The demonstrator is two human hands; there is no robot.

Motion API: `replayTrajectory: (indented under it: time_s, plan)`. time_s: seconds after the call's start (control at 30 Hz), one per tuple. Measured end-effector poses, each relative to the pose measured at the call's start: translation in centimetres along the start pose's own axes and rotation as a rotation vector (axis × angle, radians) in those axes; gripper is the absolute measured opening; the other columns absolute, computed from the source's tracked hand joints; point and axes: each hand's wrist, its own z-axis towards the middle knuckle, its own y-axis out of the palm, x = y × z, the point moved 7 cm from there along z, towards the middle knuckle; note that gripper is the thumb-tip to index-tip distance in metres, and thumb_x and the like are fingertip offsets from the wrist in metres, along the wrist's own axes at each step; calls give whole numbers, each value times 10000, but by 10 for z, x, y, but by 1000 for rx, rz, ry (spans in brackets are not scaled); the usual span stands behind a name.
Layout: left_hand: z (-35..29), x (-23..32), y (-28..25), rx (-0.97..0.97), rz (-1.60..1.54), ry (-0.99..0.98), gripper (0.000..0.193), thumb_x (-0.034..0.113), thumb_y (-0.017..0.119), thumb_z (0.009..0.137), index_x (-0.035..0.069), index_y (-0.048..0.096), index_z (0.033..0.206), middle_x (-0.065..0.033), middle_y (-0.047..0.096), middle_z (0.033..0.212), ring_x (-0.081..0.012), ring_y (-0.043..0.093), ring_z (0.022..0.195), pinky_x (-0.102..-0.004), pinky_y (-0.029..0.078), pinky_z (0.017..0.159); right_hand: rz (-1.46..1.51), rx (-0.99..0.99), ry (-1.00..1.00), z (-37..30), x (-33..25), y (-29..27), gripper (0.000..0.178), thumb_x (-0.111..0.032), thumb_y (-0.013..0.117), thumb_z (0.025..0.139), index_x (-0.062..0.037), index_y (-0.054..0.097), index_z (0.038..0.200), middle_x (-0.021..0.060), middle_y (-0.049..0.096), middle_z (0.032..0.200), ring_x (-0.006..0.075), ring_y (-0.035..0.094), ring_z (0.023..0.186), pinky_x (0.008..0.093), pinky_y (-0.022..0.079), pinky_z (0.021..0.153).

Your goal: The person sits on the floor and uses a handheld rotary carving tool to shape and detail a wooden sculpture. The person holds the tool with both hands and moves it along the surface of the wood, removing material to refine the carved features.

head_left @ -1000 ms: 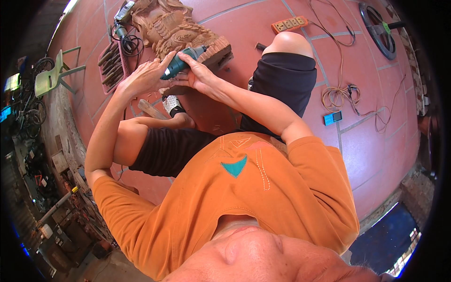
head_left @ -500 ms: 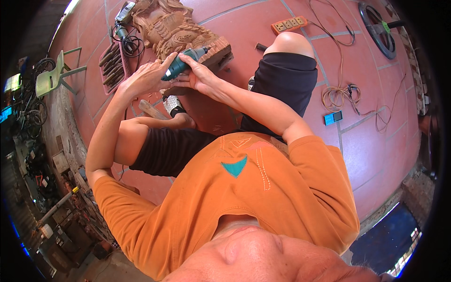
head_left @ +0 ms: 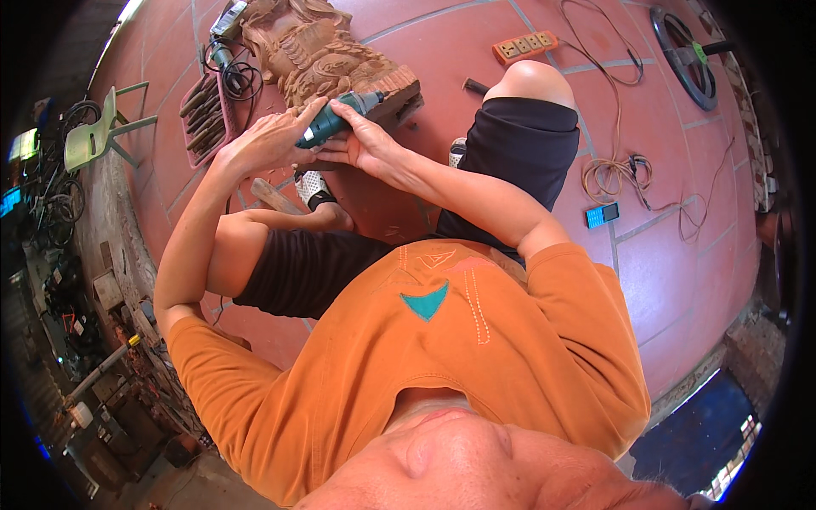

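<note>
Both your hands close on the green grinder (head_left: 338,121), left hand (head_left: 270,136) at its rear, right hand (head_left: 361,140) near its nose, which meets the carving's (head_left: 319,51) base. Chisels (head_left: 202,106) lie left of the carving.

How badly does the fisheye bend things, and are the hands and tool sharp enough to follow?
Head view: tile joints curve toward the dark rim; daylight even, no glare. Left hand, right hand and green power tool look sharp against the wood carving.

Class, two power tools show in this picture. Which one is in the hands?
The green rotary tool, gripped by both hands against the wood carving. The other tool lies untouched on the floor behind the carving.
</note>
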Motion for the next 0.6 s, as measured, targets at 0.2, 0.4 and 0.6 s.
replayTrajectory:
  time_s: [0.2,0.4,0.6]
  plan:
    - [-1,4,-3,-13,10,-3,942,247,728,804,86,171,1546,-293,597,1117,-446,610,1043,-499,481,901,-6,-1,-2,-4,-1,3,328,-420,678,918,-153,599,1091,64,668,980,259,665,868,529,563,856]
    - [-2,5,-7,-42,-3,-46,917,312,738,819,76,205,1526,-311,603,1104,-456,615,1047,-504,487,905,6,8,-9,-2,-2,6,309,-399,675,922,-167,590,1107,55,659,976,266,666,869,534,573,841]
    - [1,-5,1,-15,31,-52,960,343,739,828,86,162,1551,-311,605,1076,-459,625,1005,-509,494,869,-27,-11,-6,8,-3,3,293,-388,664,929,-176,589,1116,61,665,1002,277,681,885,520,593,802]
